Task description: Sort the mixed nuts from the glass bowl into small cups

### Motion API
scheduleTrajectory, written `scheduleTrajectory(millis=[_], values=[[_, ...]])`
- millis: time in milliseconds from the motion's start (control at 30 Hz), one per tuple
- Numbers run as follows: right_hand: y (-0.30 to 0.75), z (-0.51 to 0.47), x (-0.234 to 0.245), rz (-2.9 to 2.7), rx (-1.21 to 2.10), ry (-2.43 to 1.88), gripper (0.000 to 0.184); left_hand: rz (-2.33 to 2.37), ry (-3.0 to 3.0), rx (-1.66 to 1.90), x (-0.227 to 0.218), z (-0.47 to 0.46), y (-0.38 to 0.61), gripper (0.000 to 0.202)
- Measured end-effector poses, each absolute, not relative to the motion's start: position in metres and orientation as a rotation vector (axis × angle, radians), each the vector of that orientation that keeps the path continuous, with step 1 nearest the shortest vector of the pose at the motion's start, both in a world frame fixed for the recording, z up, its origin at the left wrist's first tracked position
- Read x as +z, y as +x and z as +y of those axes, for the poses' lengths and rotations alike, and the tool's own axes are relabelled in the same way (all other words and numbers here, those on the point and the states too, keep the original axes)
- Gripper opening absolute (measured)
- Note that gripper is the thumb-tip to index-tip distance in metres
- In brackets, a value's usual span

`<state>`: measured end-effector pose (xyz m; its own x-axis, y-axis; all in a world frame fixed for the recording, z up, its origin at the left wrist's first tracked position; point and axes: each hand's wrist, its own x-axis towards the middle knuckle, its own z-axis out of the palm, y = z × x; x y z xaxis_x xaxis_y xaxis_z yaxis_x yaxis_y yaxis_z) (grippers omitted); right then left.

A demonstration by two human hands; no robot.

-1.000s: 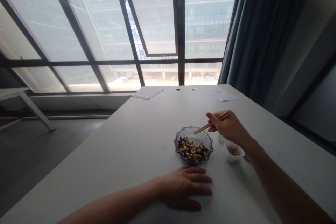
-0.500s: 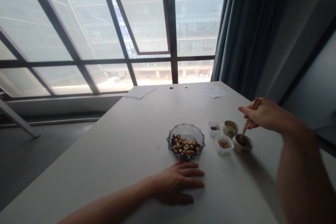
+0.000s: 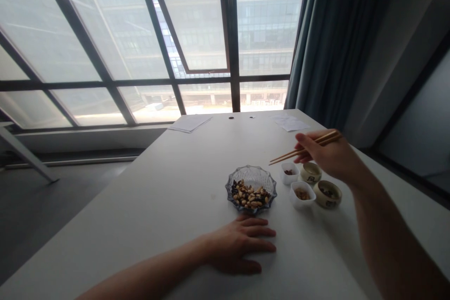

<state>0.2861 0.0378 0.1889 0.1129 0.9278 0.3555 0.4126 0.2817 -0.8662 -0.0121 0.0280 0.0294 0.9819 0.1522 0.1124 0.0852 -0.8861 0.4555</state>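
Head view: the right hand's fingers (image 3: 303, 146) pinch thin wooden chopsticks (image 3: 300, 149) while the spread left hand (image 3: 239, 246) lies flat.

The right fingers close together on the chopsticks, held level, with their tips pointing toward a scalloped clear glass bowl (image 3: 251, 171) of mixed brown nuts (image 3: 250, 195), just off its rim. The left fingers rest apart on the white table (image 3: 140, 206) just below the bowl, apparently to brace the body. Two small white square cups (image 3: 302, 195) and two cream ceramic cups (image 3: 311, 173) sit beside the bowl, seemingly placed within the chopsticks' easy reach.
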Motion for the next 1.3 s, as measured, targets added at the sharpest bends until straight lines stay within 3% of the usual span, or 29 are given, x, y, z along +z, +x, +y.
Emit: scheduleTrajectory(millis=[200,767,967,1300], values=[[0.221,0.066,0.144,-1.513,0.930,-1.205,0.059,0.170,2.667,0.208,0.020,0.029,-0.014,0.058],[0.198,0.080,0.101,-1.558,0.840,-1.230,0.057,0.171,2.624,0.279,0.012,0.029,-0.016,0.058],[0.207,0.074,0.119,-1.582,0.740,-1.269,0.053,0.167,2.636,0.271,0.012,0.030,-0.016,0.059],[0.302,0.033,0.197,-1.360,0.302,-1.497,0.047,0.169,2.653,0.231,0.015,0.030,-0.016,0.057]])
